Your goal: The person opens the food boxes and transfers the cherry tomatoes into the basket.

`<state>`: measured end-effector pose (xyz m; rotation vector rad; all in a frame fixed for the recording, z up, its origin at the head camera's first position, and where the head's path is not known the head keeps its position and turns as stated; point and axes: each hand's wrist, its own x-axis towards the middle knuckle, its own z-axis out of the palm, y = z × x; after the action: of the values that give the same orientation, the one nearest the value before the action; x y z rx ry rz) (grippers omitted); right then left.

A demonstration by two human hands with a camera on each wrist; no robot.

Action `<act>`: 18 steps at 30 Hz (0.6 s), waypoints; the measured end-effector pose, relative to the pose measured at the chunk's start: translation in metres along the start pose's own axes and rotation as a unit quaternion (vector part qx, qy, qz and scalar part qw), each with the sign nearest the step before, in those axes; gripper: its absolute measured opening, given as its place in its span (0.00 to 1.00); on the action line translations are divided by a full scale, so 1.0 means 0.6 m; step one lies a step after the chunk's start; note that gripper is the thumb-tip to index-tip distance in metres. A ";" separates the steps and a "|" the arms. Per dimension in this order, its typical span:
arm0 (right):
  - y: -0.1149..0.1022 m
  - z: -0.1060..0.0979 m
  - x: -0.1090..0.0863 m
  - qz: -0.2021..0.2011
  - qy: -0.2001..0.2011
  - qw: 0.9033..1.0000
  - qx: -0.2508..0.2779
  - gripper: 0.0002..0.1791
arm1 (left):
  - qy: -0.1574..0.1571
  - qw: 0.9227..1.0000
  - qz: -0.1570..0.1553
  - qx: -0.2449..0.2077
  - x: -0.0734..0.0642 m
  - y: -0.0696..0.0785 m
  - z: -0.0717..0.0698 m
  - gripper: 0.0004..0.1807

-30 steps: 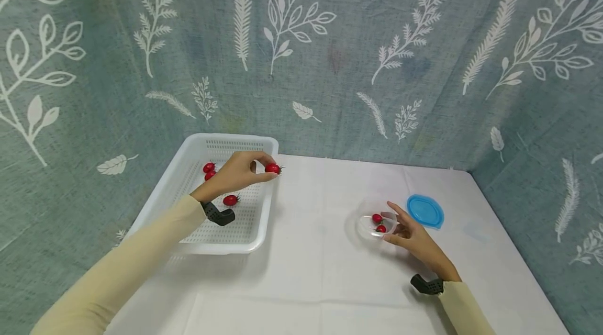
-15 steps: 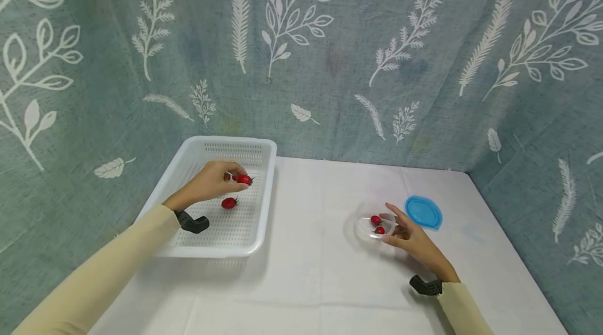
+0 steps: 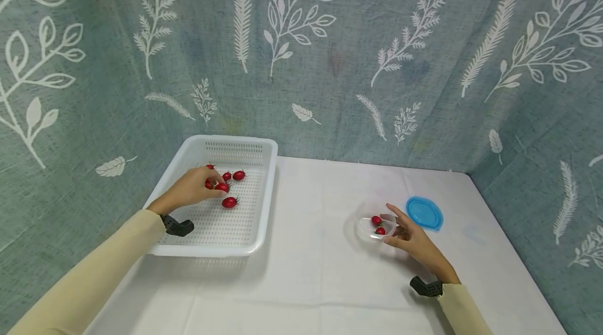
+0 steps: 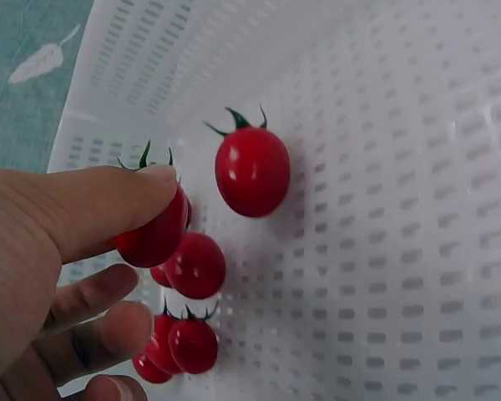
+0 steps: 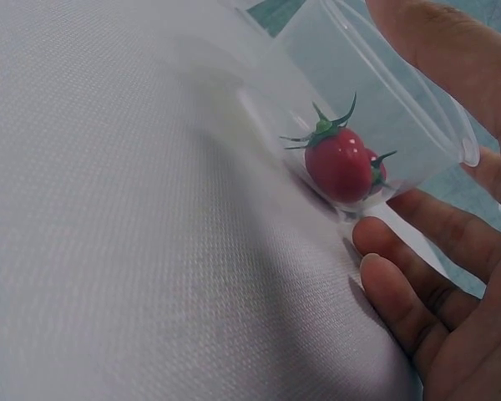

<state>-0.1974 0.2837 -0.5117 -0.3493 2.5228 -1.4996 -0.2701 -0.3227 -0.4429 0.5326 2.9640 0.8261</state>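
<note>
My left hand point(image 3: 193, 186) is over the white basket point(image 3: 264, 220), pinching a red cherry tomato point(image 4: 154, 234) between thumb and fingers. Around it in the basket lie several more cherry tomatoes; one point(image 4: 252, 171) sits just past my thumb tip in the left wrist view, and another point(image 3: 230, 202) is nearer the basket's front. To the right, my right hand point(image 3: 414, 241) holds a small clear plastic cup point(image 3: 365, 230) by its side, thumb and fingers spread around it. Two cherry tomatoes with green stems are inside, the front one point(image 5: 338, 164) partly covering the other.
A blue lid point(image 3: 424, 213) lies on the white tablecloth point(image 3: 301, 251) behind my right hand. Bare cloth stretches between basket and cup. A green-grey curtain point(image 3: 339, 63) with white leaf prints hangs behind and on both sides.
My left hand has moved left from the basket's right rim to over its inside, carrying the tomato, uncovering others behind. My right hand and the cup have stayed in place.
</note>
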 end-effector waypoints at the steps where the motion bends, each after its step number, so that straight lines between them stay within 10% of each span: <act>1: 0.000 0.000 0.000 0.001 0.000 1.000 0.000 0.48 | 0.001 1.000 -0.004 0.003 -0.001 -0.002 0.000 0.13; 18: 0.003 -0.001 -0.001 0.008 0.003 1.000 0.000 0.49 | -0.054 0.994 -0.052 0.077 -0.012 0.001 -0.005 0.14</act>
<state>-0.1974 0.2853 -0.5132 -0.3256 2.5234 -1.4974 -0.2634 -0.3261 -0.4405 0.4102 2.9415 0.5442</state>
